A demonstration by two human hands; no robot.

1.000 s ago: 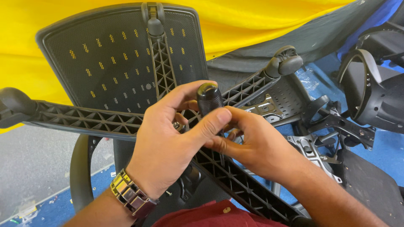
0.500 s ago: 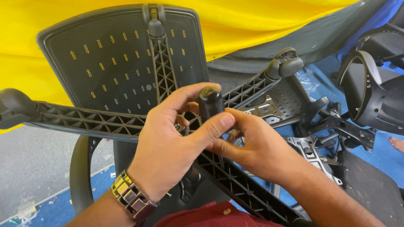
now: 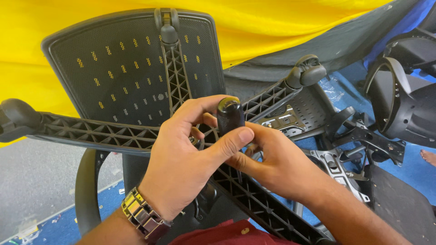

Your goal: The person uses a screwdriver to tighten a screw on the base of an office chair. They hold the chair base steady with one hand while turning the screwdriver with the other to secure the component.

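Note:
My left hand (image 3: 181,159) wraps around the dark rounded handle of a screwdriver (image 3: 229,115) held upright over the hub of a black star-shaped chair base (image 3: 100,134). My right hand (image 3: 272,161) sits just below and to the right, its fingers closed around the tool's lower part near the hub. The shaft and tip are hidden behind my fingers. The base's ribbed arms spread out, with castor wheels at the far left (image 3: 16,115), top (image 3: 167,27) and upper right (image 3: 311,70).
A black mesh chair back (image 3: 113,68) lies under the base on yellow cloth (image 3: 272,22). Black chair parts, an armrest (image 3: 399,104) and a metal seat mechanism (image 3: 336,163) crowd the right on blue floor. A curved armrest (image 3: 86,190) lies at lower left.
Both hands and the screwdriver handle have shifted slightly right and down in view. My grip on the handle stays the same.

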